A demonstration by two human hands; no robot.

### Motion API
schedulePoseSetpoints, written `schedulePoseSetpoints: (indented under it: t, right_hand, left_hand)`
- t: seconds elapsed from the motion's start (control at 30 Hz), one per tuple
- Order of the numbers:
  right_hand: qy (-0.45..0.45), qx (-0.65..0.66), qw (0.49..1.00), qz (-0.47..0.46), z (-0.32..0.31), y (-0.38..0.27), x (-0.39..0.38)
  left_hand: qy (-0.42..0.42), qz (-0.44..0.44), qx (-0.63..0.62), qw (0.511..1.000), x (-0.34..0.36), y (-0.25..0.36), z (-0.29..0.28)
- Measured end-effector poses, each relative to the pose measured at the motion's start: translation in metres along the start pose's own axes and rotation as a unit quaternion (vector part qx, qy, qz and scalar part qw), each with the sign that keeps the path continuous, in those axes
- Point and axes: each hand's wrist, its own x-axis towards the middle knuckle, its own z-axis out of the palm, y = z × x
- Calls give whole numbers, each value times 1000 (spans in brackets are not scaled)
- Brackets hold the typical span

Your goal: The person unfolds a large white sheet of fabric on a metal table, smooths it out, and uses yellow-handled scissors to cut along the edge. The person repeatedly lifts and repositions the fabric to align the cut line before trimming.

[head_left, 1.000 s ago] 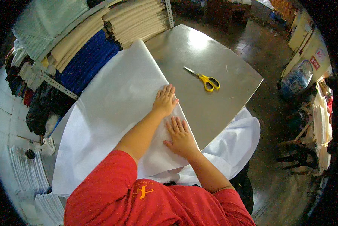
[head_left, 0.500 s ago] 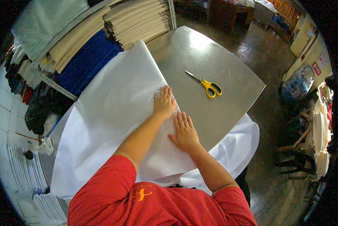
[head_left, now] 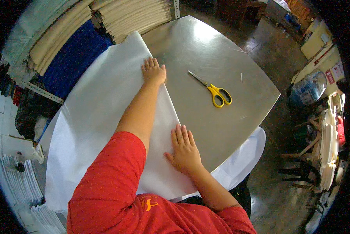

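Observation:
White fabric (head_left: 104,105) covers the left part of a metal-topped table (head_left: 225,128), its straight folded edge running diagonally across the top. My left hand (head_left: 154,72) lies flat near the far end of that edge, palm down, fingers pointing away. Closer to me, my right hand (head_left: 184,150) presses flat on the fabric beside the same edge, fingers stretched and thumb apart. Neither hand grips anything. Scissors with yellow handles (head_left: 218,96) rest on the bare metal to the right, blades pointing up and left.
Shelving at the far left holds stacked cream cloth (head_left: 132,17) and blue cloth (head_left: 75,58). White fabric (head_left: 243,152) also hangs over the table's near right side. Folded white stacks (head_left: 21,177) stand at lower left. A plastic-wrapped bundle (head_left: 309,87) is at the right.
My left hand has slid away from me along the folded edge. The right hand has stayed near the closer part of the edge, so the hands are farther apart. The view has shifted slightly.

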Motion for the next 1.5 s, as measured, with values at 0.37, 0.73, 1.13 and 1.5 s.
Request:
schedulePoseSetpoints:
  t: [0.37,0.73,1.13,1.5]
  right_hand:
    - [-63,4,998,17,-4,1,8]
    - [-112,10,993,22,-5,1,14]
    - [-39,34,997,-58,-75,13,84]
    - [92,-64,993,-38,11,29,238]
  left_hand:
    - [32,-70,-47,996,92,-3,10]
    - [40,-16,-86,995,145,-33,10]
    - [71,-8,-9,997,154,-39,18]
    - [82,-14,-22,996,154,-40,15]
